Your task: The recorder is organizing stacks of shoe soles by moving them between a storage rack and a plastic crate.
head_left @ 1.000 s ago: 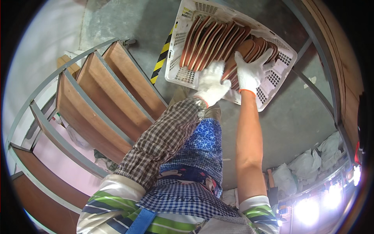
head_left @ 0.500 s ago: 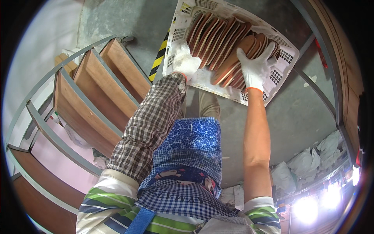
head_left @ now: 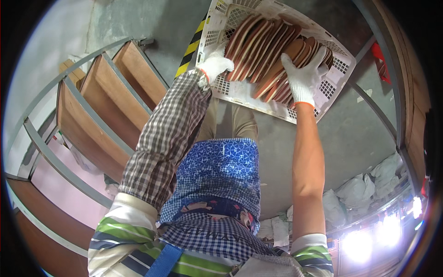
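A white perforated plastic crate [head_left: 263,100] holds two packed groups of shoe soles, brown and reddish with pale edges. My right hand [head_left: 304,78], in a white knitted glove, spans the smaller right-hand group of shoe soles [head_left: 270,83], thumb on one side and fingers on the other. At the crate's near left corner is my left hand [head_left: 216,67], gloved too, its thumb apart from the fingers and nothing visible in it. It is beside the end of the larger, left group of shoe soles [head_left: 263,44]; its fingertips are partly hard to make out.
On the left stands a grey metal rack [head_left: 76,87] with tilted wooden boards [head_left: 104,108]. Black-and-yellow tape [head_left: 189,48] runs beside the crate. White sacks [head_left: 355,191] lie at the lower right. A red object [head_left: 380,62] is near the right-hand metal frame [head_left: 401,87].
My left hand has moved left and slightly up, away from the crate's inside toward its left rim. The right hand keeps its place on the soles. The view has shifted slightly.
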`<state>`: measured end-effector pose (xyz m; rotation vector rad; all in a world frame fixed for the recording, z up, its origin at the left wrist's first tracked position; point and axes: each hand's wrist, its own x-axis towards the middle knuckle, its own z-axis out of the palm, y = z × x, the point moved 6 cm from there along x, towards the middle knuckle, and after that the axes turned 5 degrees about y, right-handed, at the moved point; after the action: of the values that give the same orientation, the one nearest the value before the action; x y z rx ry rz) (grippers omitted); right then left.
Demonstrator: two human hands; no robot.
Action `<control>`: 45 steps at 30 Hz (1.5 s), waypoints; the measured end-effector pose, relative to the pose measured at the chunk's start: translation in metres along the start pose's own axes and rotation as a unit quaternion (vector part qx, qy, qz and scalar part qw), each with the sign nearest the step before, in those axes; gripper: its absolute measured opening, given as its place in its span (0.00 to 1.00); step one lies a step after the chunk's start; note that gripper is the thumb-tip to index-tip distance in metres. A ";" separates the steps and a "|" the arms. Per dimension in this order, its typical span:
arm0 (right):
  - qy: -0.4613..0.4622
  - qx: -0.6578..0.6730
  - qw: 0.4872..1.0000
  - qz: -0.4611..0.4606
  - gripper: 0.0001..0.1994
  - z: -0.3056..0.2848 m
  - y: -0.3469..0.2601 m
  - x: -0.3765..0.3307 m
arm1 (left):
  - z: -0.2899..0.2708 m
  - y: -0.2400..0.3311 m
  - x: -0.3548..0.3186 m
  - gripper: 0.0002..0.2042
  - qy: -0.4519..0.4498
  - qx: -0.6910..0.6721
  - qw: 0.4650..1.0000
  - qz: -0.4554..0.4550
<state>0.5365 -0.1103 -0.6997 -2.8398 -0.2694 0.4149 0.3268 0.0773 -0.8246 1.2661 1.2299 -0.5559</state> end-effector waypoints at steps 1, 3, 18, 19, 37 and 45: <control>-0.007 0.004 1.000 -0.005 0.63 -0.001 -0.002 -0.001 | 0.001 -0.001 -0.003 0.07 -0.007 -0.008 1.000 -0.001; -0.015 -0.010 1.000 -0.005 0.62 0.001 -0.010 -0.002 | -0.007 -0.005 -0.005 0.07 -0.028 -0.001 0.999 0.025; 0.016 -0.032 0.999 -0.039 0.53 -0.018 -0.016 -0.017 | -0.008 -0.013 -0.005 0.44 -0.040 0.124 0.991 0.000; 0.025 -0.041 0.998 -0.046 0.52 -0.020 -0.010 -0.018 | -0.003 -0.003 -0.014 0.44 -0.031 0.139 0.990 0.004; 0.110 -0.152 0.942 -0.279 0.43 -0.016 -0.037 -0.026 | 0.029 0.003 -0.078 0.54 0.268 0.165 0.949 0.033; 0.018 -0.158 0.942 -0.294 0.37 -0.012 -0.077 -0.028 | 0.040 -0.003 -0.080 0.52 0.281 0.263 0.921 0.053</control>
<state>0.5026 -0.0464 -0.6604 -2.8589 -1.2321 0.2015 0.3131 0.0169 -0.7600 2.0371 1.5230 -0.4706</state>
